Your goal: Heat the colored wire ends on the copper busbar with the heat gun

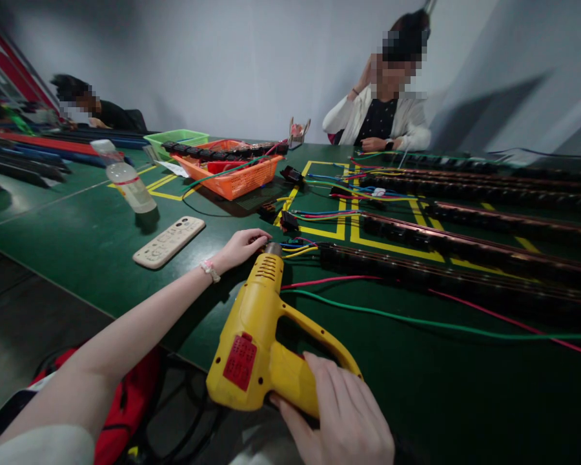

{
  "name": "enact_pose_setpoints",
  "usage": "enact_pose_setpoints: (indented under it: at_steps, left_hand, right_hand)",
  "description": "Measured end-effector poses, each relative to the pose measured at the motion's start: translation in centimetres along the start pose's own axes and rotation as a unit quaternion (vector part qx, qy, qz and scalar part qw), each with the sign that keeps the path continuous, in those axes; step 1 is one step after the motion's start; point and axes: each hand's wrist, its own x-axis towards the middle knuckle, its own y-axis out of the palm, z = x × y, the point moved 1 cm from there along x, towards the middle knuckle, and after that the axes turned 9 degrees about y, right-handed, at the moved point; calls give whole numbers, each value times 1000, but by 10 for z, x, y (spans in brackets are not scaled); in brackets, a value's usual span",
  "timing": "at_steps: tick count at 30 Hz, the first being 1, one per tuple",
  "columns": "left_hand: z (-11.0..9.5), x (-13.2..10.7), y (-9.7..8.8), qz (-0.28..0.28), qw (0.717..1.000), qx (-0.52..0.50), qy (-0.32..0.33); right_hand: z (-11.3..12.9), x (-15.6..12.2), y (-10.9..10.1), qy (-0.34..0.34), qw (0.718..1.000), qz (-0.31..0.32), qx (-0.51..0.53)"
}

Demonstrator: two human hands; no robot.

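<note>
My right hand (341, 410) is wrapped round the handle of a yellow heat gun (252, 316). The gun's metal nozzle (274, 248) points away from me, toward a bundle of coloured wires (300, 249). Just left of the nozzle, my left hand (244, 247) has its fingers closed at the wires' end, on a small dark piece that is mostly hidden. Those wires run right into a long black rail with copper strips (416, 268). A loose red wire (334, 279) and a green wire (392, 314) lie on the table nearer to me.
A phone (169, 242) and a bottle (126, 177) stand left of my left hand. Beyond them are an orange basket (237, 181) and a green basket (174, 139). More rails (465, 239) lie at right. One person (377, 116) sits opposite, another (111, 115) far left.
</note>
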Motion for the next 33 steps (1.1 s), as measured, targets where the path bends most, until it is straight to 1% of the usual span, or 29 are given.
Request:
enact_pose_setpoints:
  at_steps: [2, 4, 6, 10, 13, 16, 17, 22, 28, 33]
  left_hand:
    - [-1, -1, 1, 3, 1000, 13, 3]
    - [-1, -2, 1, 1, 999, 40, 19]
    - [0, -2, 2, -1, 996, 77, 37]
    - [4, -3, 4, -3, 990, 129, 61]
    - [4, -2, 5, 2, 989, 127, 72]
    - [2, -1, 4, -10, 992, 90, 88]
    - [0, 0, 4, -20, 993, 76, 91]
    - [-9, -1, 0, -71, 993, 28, 84]
    - [-5, -2, -1, -75, 995, 2, 70]
    - [-3, 0, -2, -85, 995, -6, 52]
  right_hand:
    - [-7, -2, -3, 20, 1000, -8, -2]
    - [-14, -5, -7, 26, 1000, -4, -15]
    - [-21, -5, -11, 14, 999, 4, -40]
    - [-29, -3, -17, -5, 998, 0, -63]
    - [-30, -2, -18, -11, 998, 21, -53]
    - [-29, -3, -17, -14, 997, 48, -50]
    - [-28, -4, -16, -14, 997, 51, -51]
    - [-20, -2, -12, -9, 999, 21, -44]
    - [2, 5, 1, -30, 999, 29, -32]
    - [18, 4, 12, -14, 1000, 21, -17]
